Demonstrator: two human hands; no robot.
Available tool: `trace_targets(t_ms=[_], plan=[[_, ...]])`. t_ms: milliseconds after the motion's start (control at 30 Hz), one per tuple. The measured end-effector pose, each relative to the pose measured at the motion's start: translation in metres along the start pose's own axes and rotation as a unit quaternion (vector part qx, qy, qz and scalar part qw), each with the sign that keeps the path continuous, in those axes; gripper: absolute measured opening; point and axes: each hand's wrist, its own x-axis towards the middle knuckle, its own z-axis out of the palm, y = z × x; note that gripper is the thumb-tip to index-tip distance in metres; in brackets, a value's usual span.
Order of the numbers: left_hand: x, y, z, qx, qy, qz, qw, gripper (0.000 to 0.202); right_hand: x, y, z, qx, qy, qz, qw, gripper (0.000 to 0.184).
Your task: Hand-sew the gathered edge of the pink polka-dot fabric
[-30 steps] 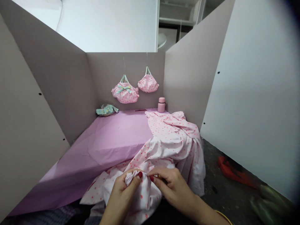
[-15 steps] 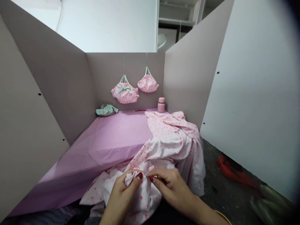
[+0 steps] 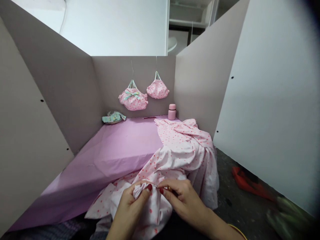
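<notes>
My left hand is closed, its thumb and forefinger pinching a gathered fold of pink-and-white dotted fabric. Close beside it, my right hand is closed in a pinch just right of the left thumb. Something thin spans the small gap between the fingertips, too fine to make out. A gold-coloured band shows at a finger of my right hand. From my hands the fabric runs down over my lap and up across the right side of the table. Its part beneath my hands is partly hidden.
A lilac cloth covers the table. At the back stand a pink bottle and a bundle of green patterned fabric. Two dotted fabric pieces with green straps hang on the rear panel. Something red lies on the floor at right.
</notes>
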Motion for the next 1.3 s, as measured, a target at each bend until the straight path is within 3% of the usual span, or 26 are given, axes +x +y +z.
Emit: trace_targets(t_ms=[233,433,900,1300], plan=[[-0.0036,0.0058,0.0021,-0.023,-0.002,-0.001,1.0,0.018,-0.0027,0.0059,0.0032,-0.046,0.02,0.036,0.998,0.028],[-0.0022,0.0011,0.0001,-0.003,-0.005,-0.003,1.0,0.021,-0.0002,0.0032,0.0014,0.028,-0.022,0.028,0.999,0.027],[-0.0015,-0.0007,0.0024,-0.002,0.027,-0.006,1.0,0.019,-0.0015,0.0033,0.0016,0.036,0.0,0.022,0.999,0.029],[-0.0028,0.004,-0.0016,0.119,0.011,0.066,0.991,0.013,-0.0012,0.0003,0.0015,0.007,0.006,0.025,1.0,0.029]])
